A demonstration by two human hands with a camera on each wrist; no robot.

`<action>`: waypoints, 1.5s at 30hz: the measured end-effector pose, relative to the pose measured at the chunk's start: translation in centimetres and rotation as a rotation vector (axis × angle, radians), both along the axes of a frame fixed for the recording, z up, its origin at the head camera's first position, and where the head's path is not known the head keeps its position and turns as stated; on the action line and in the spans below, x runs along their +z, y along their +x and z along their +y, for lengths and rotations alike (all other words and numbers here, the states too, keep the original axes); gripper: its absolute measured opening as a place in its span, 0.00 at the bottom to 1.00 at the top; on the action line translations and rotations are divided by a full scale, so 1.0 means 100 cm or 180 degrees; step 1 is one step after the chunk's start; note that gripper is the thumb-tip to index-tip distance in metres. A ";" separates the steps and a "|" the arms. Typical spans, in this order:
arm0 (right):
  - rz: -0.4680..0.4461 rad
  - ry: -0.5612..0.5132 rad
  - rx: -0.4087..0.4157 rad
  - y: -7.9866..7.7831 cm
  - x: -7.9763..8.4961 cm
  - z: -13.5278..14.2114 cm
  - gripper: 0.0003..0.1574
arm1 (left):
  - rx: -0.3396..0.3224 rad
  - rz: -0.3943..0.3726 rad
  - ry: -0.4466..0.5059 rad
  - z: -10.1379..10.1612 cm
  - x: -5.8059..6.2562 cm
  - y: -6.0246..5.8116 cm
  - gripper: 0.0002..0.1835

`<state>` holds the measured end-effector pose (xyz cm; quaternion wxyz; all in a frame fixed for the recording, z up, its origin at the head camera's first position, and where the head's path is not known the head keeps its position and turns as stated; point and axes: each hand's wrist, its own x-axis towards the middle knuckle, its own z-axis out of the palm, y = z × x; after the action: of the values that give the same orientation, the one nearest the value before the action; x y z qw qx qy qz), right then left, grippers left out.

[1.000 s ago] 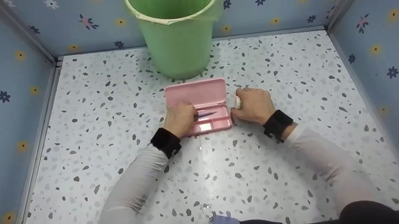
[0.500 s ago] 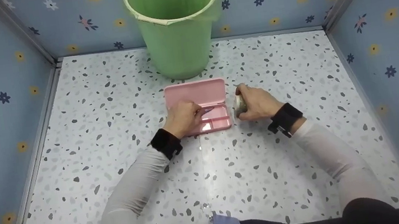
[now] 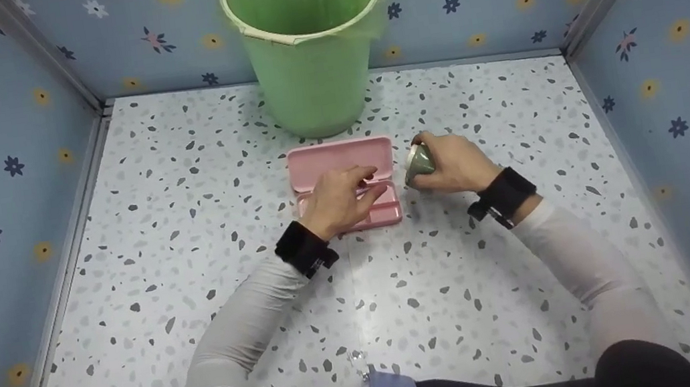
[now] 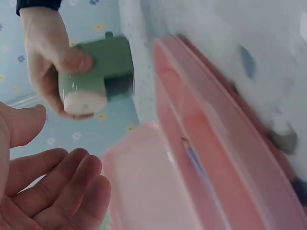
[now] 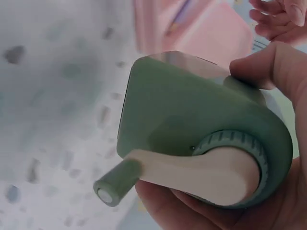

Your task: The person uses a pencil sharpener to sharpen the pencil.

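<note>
My right hand [image 3: 461, 162] grips a green and cream hand-crank pencil sharpener [image 5: 177, 105], tilted and just right of the pink pencil case [image 3: 340, 159]. Its cream crank arm [image 5: 192, 172] and green knob show in the right wrist view. The pencil case lies with its lid folded back. Inside its long compartment rests a pencil [image 4: 199, 167], with the sharpened tip showing in the left wrist view. Over the case, my left hand [image 3: 341, 202] has loosely bent fingers, thumb apart from them, and nothing between. It hides part of the case in the head view.
Behind the case stands a green bin [image 3: 314, 76] with a clear liner over its rim. Flower-patterned panels [image 3: 473, 0] enclose the speckled table [image 3: 180, 176] at the back and both sides. A small transparent bit [image 3: 358, 357] lies near the front edge.
My left hand has let go of the pencil, which stays in the case, and has shifted rightward with the fingers spread. The right hand has moved the sharpener slightly up and right, tilting it.
</note>
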<state>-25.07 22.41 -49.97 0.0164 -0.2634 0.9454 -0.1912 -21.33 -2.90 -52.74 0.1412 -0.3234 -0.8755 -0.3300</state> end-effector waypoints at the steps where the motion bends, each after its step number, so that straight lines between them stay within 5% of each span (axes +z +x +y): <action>1: 0.0061 -0.0013 -0.0010 0.000 0.007 -0.001 0.40 | -0.0030 0.0073 0.0085 0.003 0.002 0.001 0.20; 7: 0.0432 -0.0099 -0.0097 0.001 0.043 -0.014 0.36 | -0.0069 0.0413 0.0378 0.019 0.013 0.004 0.27; 15: 0.0899 -0.0354 -0.0253 0.003 0.053 -0.030 0.36 | -0.0009 0.0206 0.0376 0.030 0.016 0.008 0.38; 24: 0.0536 -0.0964 -0.0422 0.013 0.045 -0.051 0.44 | 0.0220 -0.0272 0.0516 0.032 0.015 0.005 0.58; 29: 0.0355 -0.1101 -0.0386 0.021 0.045 -0.059 0.43 | 0.0383 -0.0478 0.0737 0.030 0.014 -0.001 0.57; 37: 0.0491 -0.1638 0.0002 0.030 0.039 -0.065 0.43 | 0.0596 -0.0841 0.0962 0.012 0.021 -0.006 0.54; 45: 0.0665 -0.2335 0.0846 0.033 0.030 -0.066 0.42 | 0.0461 -0.0875 0.1547 -0.007 0.033 -0.017 0.38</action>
<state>-21.82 15.77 -46.95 -0.1503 -0.3897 0.7688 -0.4843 -23.03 -3.64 -49.48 0.1177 -0.1689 -0.8026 -0.5599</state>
